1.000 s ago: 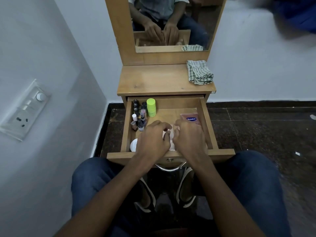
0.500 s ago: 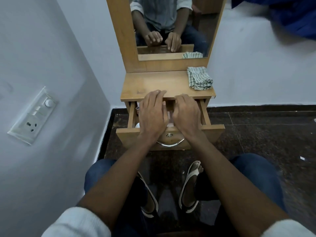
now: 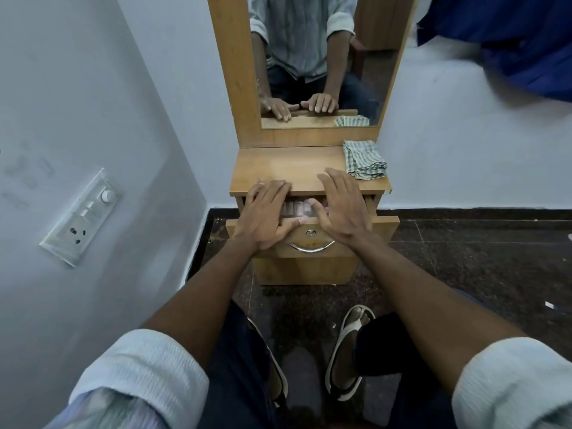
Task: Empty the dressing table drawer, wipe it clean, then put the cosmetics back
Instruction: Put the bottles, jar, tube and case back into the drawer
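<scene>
drawer [image 3: 383, 226] nearly shut, only a narrow gap left under the tabletop [image 3: 288, 164] of the wooden dressing table. left hand [image 3: 267, 215] laid flat over the gap, fingers straight and close together, tips touching the tabletop edge, thumb lying along the top of the drawer front. right hand [image 3: 342, 209] spread wide just beside it, fingers straight, palm over the gap, fingertips reaching above the tabletop; holding nothing, either of them. between the two hands, a glimpse of pale pinkish cosmetics [image 3: 295, 209] inside the drawer, blurred, kind not clear. below the hands, a round lock [image 3: 309, 233] and a curved metal handle [image 3: 310, 247] on the drawer front. folded checked cloth [image 3: 364, 160] resting on the right rear corner of the tabletop, apart from both hands. mirror [image 3: 315, 57] upright behind, showing the same hands and cloth. switch plate [image 3: 81, 216] on the left wall. sandalled feet [image 3: 348, 351] on dark speckled floor [image 3: 464, 258] below. blue fabric [image 3: 510, 35] at upper right.
</scene>
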